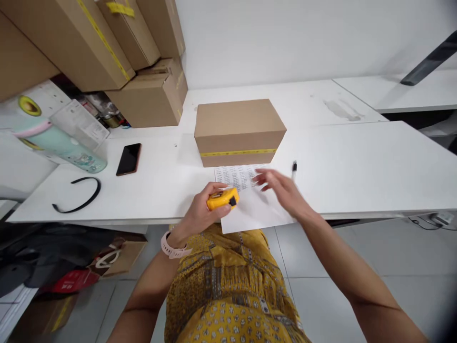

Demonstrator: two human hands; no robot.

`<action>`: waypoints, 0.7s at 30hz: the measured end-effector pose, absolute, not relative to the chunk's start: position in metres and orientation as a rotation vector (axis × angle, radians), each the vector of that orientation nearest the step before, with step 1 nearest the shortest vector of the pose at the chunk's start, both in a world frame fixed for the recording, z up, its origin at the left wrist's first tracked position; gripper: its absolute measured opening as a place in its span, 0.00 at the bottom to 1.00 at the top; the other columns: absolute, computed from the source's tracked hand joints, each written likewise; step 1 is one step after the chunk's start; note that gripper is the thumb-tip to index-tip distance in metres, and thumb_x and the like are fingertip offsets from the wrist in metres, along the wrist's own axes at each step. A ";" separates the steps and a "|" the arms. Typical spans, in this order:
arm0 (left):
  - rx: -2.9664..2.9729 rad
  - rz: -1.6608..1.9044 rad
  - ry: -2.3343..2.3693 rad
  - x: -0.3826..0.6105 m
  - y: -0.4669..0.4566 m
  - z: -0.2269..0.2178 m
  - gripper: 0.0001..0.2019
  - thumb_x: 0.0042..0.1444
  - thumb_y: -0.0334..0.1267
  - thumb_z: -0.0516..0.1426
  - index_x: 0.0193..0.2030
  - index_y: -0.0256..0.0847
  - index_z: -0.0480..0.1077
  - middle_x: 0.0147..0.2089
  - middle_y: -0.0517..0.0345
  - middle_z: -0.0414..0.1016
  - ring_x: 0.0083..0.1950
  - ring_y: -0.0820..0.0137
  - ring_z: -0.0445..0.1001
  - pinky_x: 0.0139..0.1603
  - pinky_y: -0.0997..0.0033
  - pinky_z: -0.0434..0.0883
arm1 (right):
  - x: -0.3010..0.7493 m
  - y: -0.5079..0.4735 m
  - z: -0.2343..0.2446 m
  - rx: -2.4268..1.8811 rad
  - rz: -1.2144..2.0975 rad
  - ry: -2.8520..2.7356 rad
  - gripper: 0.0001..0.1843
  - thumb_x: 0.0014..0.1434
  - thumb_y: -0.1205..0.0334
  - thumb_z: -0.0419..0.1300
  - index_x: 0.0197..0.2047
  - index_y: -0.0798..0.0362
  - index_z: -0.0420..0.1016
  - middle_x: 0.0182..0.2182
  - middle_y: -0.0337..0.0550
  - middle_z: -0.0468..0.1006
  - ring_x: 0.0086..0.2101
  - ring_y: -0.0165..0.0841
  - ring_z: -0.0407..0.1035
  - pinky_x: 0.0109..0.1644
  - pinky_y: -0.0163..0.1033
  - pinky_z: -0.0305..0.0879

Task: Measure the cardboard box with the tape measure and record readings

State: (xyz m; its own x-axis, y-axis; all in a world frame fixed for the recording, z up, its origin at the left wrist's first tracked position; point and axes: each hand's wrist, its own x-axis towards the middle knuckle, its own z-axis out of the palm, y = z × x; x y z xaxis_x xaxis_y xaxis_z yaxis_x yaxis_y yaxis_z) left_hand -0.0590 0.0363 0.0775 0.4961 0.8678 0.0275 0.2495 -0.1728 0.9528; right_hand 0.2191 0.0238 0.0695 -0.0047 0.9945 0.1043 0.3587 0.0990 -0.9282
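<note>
My left hand (205,208) is closed round a yellow tape measure (222,198) with a black part at its end, held just above the desk's front edge. My right hand (280,187) hovers over a white sheet of paper (246,212), fingers apart and slightly blurred, holding nothing that I can see. Rows of small writing cover the sheet's upper part, and its lower edge hangs past the desk. Directly behind the paper stands a closed cardboard box (239,124) with a yellow printed strip along its front. A pen (294,170) with a black cap lies right of my right hand.
Stacked cardboard boxes (150,97) fill the back left. A phone (129,159), a black headband (93,194) and a mint-green bottle (71,147) occupy the left side of the white desk (360,171). A dark upright stand (430,59) is at the far right.
</note>
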 end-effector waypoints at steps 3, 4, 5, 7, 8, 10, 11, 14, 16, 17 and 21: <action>1.740 0.697 0.898 -0.045 0.040 0.094 0.30 0.57 0.52 0.66 0.61 0.47 0.63 0.49 0.53 0.78 0.44 0.62 0.78 0.46 0.62 0.74 | 0.190 0.014 0.091 -1.230 1.327 -1.556 0.33 0.69 0.32 0.48 0.44 0.52 0.80 0.38 0.50 0.80 0.40 0.39 0.74 0.47 0.47 0.73; 1.751 0.686 0.890 -0.042 0.043 0.097 0.31 0.57 0.53 0.66 0.62 0.47 0.61 0.48 0.53 0.77 0.43 0.62 0.78 0.45 0.61 0.73 | 0.186 0.014 0.095 -1.225 1.357 -1.558 0.34 0.69 0.31 0.48 0.41 0.52 0.80 0.37 0.49 0.80 0.39 0.38 0.73 0.46 0.46 0.72; 1.753 0.673 0.882 -0.040 0.047 0.101 0.31 0.57 0.54 0.66 0.63 0.48 0.61 0.48 0.53 0.77 0.43 0.62 0.78 0.45 0.61 0.73 | 0.185 0.015 0.099 -1.234 1.359 -1.557 0.34 0.68 0.31 0.48 0.39 0.52 0.78 0.35 0.48 0.79 0.38 0.37 0.73 0.45 0.45 0.71; 1.735 0.644 0.854 -0.037 0.057 0.109 0.32 0.58 0.54 0.65 0.63 0.48 0.60 0.48 0.52 0.77 0.45 0.61 0.78 0.44 0.61 0.74 | 0.189 0.022 0.105 -1.258 1.330 -1.550 0.33 0.68 0.30 0.49 0.36 0.52 0.76 0.34 0.46 0.77 0.36 0.36 0.72 0.42 0.43 0.70; 1.721 0.635 0.833 -0.036 0.062 0.114 0.32 0.58 0.54 0.65 0.63 0.47 0.60 0.49 0.51 0.78 0.46 0.60 0.79 0.44 0.61 0.74 | 0.193 0.027 0.108 -1.260 1.312 -1.549 0.32 0.67 0.30 0.50 0.35 0.51 0.74 0.33 0.45 0.77 0.35 0.35 0.72 0.40 0.42 0.70; 1.688 0.649 0.808 -0.037 0.077 0.128 0.31 0.57 0.54 0.66 0.62 0.46 0.61 0.50 0.50 0.78 0.47 0.60 0.79 0.44 0.61 0.74 | 0.204 0.040 0.118 -1.243 1.251 -1.536 0.30 0.65 0.31 0.55 0.32 0.50 0.72 0.30 0.42 0.75 0.32 0.33 0.70 0.37 0.40 0.68; 1.679 0.678 0.815 -0.038 0.086 0.137 0.31 0.56 0.54 0.66 0.61 0.45 0.61 0.49 0.50 0.79 0.46 0.60 0.80 0.43 0.62 0.74 | 0.212 0.049 0.125 -1.224 1.194 -1.509 0.29 0.63 0.31 0.58 0.30 0.50 0.71 0.28 0.41 0.74 0.31 0.32 0.69 0.36 0.39 0.67; 1.696 0.843 0.912 -0.051 0.128 0.171 0.32 0.52 0.54 0.68 0.59 0.43 0.65 0.45 0.52 0.80 0.43 0.62 0.80 0.40 0.65 0.73 | 0.247 0.087 0.146 -1.131 0.956 -1.294 0.27 0.58 0.36 0.67 0.25 0.50 0.69 0.24 0.37 0.70 0.27 0.29 0.64 0.32 0.37 0.64; 1.735 0.941 0.985 -0.066 0.164 0.193 0.31 0.52 0.55 0.67 0.57 0.42 0.68 0.45 0.51 0.81 0.42 0.63 0.79 0.38 0.67 0.71 | 0.274 0.121 0.156 -1.071 0.844 -1.112 0.24 0.57 0.42 0.69 0.24 0.50 0.67 0.22 0.36 0.68 0.25 0.28 0.61 0.29 0.35 0.62; 1.724 0.985 1.029 -0.075 0.183 0.201 0.30 0.51 0.56 0.67 0.54 0.41 0.70 0.45 0.51 0.81 0.40 0.63 0.79 0.35 0.69 0.69 | 0.286 0.139 0.158 -1.053 0.822 -1.037 0.23 0.56 0.45 0.70 0.24 0.50 0.66 0.22 0.35 0.66 0.25 0.27 0.60 0.28 0.35 0.60; 1.664 0.952 1.158 -0.110 0.247 0.213 0.26 0.46 0.59 0.67 0.42 0.39 0.77 0.41 0.51 0.82 0.35 0.66 0.76 0.29 0.70 0.67 | 0.310 0.200 0.143 -1.146 0.875 -0.849 0.17 0.57 0.53 0.67 0.25 0.50 0.65 0.21 0.34 0.64 0.24 0.27 0.57 0.27 0.34 0.58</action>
State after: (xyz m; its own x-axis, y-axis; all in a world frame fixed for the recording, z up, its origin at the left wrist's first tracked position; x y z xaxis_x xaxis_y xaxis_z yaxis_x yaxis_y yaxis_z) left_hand -0.1098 0.2470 0.2132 0.2740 0.9559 0.1055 0.2891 -0.1865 0.9390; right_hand 0.3102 0.1995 0.1427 0.4151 0.9031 0.1099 -0.1372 0.1816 -0.9738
